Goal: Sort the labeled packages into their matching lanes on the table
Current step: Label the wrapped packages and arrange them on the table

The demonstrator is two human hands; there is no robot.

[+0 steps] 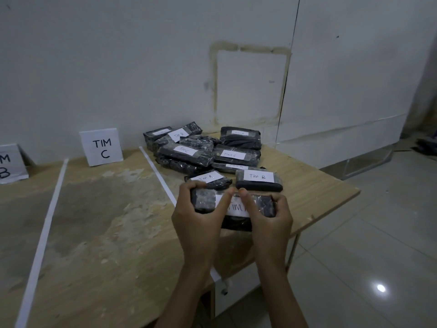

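A black plastic-wrapped package (236,205) with a white label reading "TIM" and a half-hidden last letter is held just above the wooden table (106,221). My left hand (198,218) grips its left end and my right hand (269,218) grips its right end, both thumbs on the label. Behind it lies a pile of several similar packages (203,152), among them one marked "Tim A" (208,178), one "Tim B" (259,179) and one "Tim C" (236,155). A sign "TIM C" (101,147) stands at the back of the middle lane.
White tape strips (42,237) (158,176) divide the table into lanes. Part of a second sign (11,165) shows at the far left. The table's right edge drops to a tiled floor (366,256). A white wall stands close behind.
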